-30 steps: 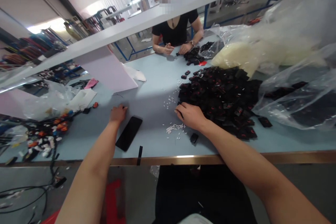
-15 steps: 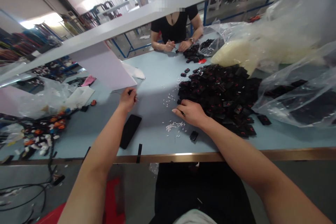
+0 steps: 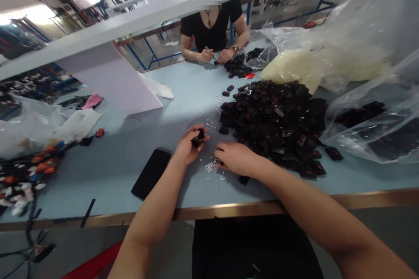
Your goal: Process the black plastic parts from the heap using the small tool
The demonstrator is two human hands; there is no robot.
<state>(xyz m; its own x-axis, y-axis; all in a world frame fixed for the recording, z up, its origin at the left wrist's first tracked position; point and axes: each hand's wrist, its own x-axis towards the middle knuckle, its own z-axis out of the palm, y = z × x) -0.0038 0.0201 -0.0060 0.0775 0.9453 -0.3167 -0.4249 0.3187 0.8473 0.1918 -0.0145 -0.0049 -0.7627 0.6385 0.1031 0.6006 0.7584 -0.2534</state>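
My left hand (image 3: pixel 191 144) is closed around a small black plastic part (image 3: pixel 200 133) above the middle of the table. Just to its right, my right hand (image 3: pixel 236 158) bends down with its fingers pinched at a small pile of white pins (image 3: pixel 210 166). Something dark shows under those fingertips, too small and covered to name. A loose black part (image 3: pixel 244 180) lies partly under my right hand. Beyond that hand spreads a large heap of black plastic parts (image 3: pixel 275 117), some with red marks. One single black part (image 3: pixel 224 130) sits at the heap's left edge.
A black phone (image 3: pixel 151 173) lies left of my left forearm. Clear plastic bags (image 3: pixel 376 126) stand at the right. A white divider panel (image 3: pixel 114 78) and orange and white connectors (image 3: pixel 39 165) are at the left. Across the table, a person's hands (image 3: pixel 216 56) work on a small black part.
My left hand has moved right, towards the white pins, and a black part now shows in it. My right hand has moved from the heap's edge down to the pins. The view has shifted slightly.
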